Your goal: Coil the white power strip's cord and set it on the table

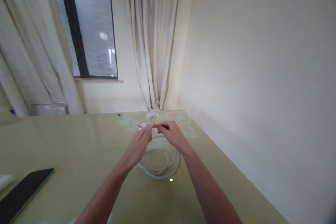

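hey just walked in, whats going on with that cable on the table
A person is handling a coiled, whitish-grey cable above a glossy yellow-green table. The left hand grips its upper end, near a white plug with metal prongs and another small white piece. The right hand has its fingertips close against the left; what they pinch is too small to tell. The cable's loops hang or lie just below the hands.

Long curtains point(160, 35), a window point(93, 24) and a patterned tabletop point(86, 147) suggest a home.
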{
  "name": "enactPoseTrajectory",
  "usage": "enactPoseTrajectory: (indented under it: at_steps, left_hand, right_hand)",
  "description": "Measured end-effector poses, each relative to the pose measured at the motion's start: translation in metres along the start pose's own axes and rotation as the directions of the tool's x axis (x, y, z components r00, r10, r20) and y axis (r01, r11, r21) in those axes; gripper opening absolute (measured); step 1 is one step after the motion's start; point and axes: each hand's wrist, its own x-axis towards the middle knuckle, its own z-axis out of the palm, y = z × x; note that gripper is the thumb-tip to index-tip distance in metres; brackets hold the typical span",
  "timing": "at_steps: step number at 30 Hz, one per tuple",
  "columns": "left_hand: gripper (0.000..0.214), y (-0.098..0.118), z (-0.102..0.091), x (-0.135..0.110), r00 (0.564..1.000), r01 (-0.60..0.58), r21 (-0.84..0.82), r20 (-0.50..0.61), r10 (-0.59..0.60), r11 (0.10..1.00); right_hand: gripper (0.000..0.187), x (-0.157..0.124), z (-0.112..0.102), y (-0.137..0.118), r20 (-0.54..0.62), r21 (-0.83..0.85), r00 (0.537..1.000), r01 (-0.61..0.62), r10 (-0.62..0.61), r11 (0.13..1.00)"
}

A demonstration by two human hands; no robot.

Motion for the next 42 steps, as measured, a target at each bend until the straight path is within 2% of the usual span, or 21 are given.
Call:
enactPoseTrajectory:
  at_steps: [2, 4, 6, 7, 10, 12, 15, 17, 21, 24, 27, 29, 31, 33, 35, 38, 42]
  left_hand:
    - [0.048, 0.000, 0.003, 0.000, 0.999, -0.045, 0.036, 0.008, 0.045, 0.998]
    - [0.049, -0.001, 0.004, 0.001, 0.999, -0.020, -0.008, 0.037, 0.020, 1.000]
    - [0.049, -0.001, 0.006, 0.000, 0.995, 0.069, -0.092, 0.079, -0.062, 0.993]
    - [0.048, 0.000, 0.007, -0.001, 0.989, 0.129, -0.141, 0.094, -0.116, 0.982]
    - [0.051, 0.003, 0.013, -0.004, 0.958, 0.287, -0.276, 0.074, -0.277, 0.917]
    - [0.059, 0.005, 0.019, -0.005, 0.952, 0.291, -0.312, -0.004, -0.307, 0.904]
    - [0.068, 0.005, 0.028, -0.006, 0.972, 0.147, -0.276, -0.138, -0.191, 0.950]
    - [0.059, 0.003, 0.032, -0.006, 0.970, 0.036, -0.214, -0.226, -0.085, 0.976]
    - [0.030, 0.001, 0.029, -0.006, 0.928, -0.184, -0.034, -0.335, 0.162, 0.982]
    - [0.024, 0.002, 0.021, -0.005, 0.888, -0.258, 0.039, -0.384, 0.253, 0.965]
    - [0.028, 0.005, 0.014, -0.005, 0.870, -0.239, 0.048, -0.434, 0.235, 0.970]
    - [0.033, 0.009, 0.012, -0.007, 0.886, -0.189, -0.004, -0.431, 0.169, 0.982]
    - [0.039, 0.013, 0.012, -0.009, 0.910, -0.120, -0.100, -0.409, 0.069, 0.988]
    - [0.044, 0.020, 0.010, -0.012, 0.918, -0.069, -0.155, -0.397, 0.002, 0.986]
    - [0.046, 0.027, 0.004, -0.013, 0.911, -0.066, -0.127, -0.411, 0.008, 0.990]
    - [0.046, 0.037, -0.010, -0.011, 0.908, -0.066, -0.109, -0.418, 0.014, 0.992]
    - [0.050, 0.043, -0.027, -0.005, 0.914, 0.033, -0.291, -0.378, -0.147, 0.956]
  right_hand:
    - [0.022, -0.001, 0.003, -0.004, 0.004, 0.271, 0.997, -0.072, 0.074, 0.960]
    - [0.023, -0.002, 0.006, -0.008, -0.057, 0.477, 0.982, -0.131, 0.180, 0.869]
    - [0.032, -0.003, 0.008, -0.012, -0.171, 0.563, 0.957, -0.100, 0.235, 0.820]
    - [0.040, -0.003, 0.009, -0.013, -0.221, 0.567, 0.949, -0.062, 0.224, 0.821]
    - [0.052, -0.005, 0.013, -0.014, -0.242, 0.526, 0.967, 0.067, 0.074, 0.848]
    - [0.050, -0.007, 0.016, -0.013, -0.208, 0.505, 0.978, 0.124, -0.019, 0.854]
    - [0.045, -0.010, 0.017, -0.013, -0.176, 0.438, 0.979, 0.171, -0.103, 0.882]
    - [0.039, -0.011, 0.017, -0.016, -0.167, 0.369, 0.976, 0.192, -0.139, 0.909]
    - [0.036, -0.011, 0.013, -0.020, -0.143, 0.250, 0.972, 0.215, -0.184, 0.944]
    - [0.041, -0.011, 0.010, -0.020, -0.063, 0.105, 0.970, 0.241, -0.235, 0.965]
    - [0.064, -0.013, 0.010, -0.017, 0.063, -0.055, 0.953, 0.300, -0.297, 0.952]
    - [0.073, -0.015, 0.013, -0.014, 0.082, -0.206, 0.935, 0.356, -0.346, 0.912]
    - [0.065, -0.016, 0.016, -0.012, 0.054, -0.355, 0.918, 0.385, -0.393, 0.852]
    - [0.052, -0.015, 0.017, -0.011, 0.053, -0.434, 0.913, 0.387, -0.406, 0.814]
    - [0.040, -0.014, 0.015, -0.013, 0.087, -0.427, 0.908, 0.406, -0.410, 0.808]
    - [0.030, -0.016, 0.008, -0.021, 0.156, -0.281, 0.886, 0.463, -0.436, 0.840]
    - [0.027, -0.025, 0.001, -0.038, 0.318, -0.001, 0.858, 0.427, -0.404, 0.904]
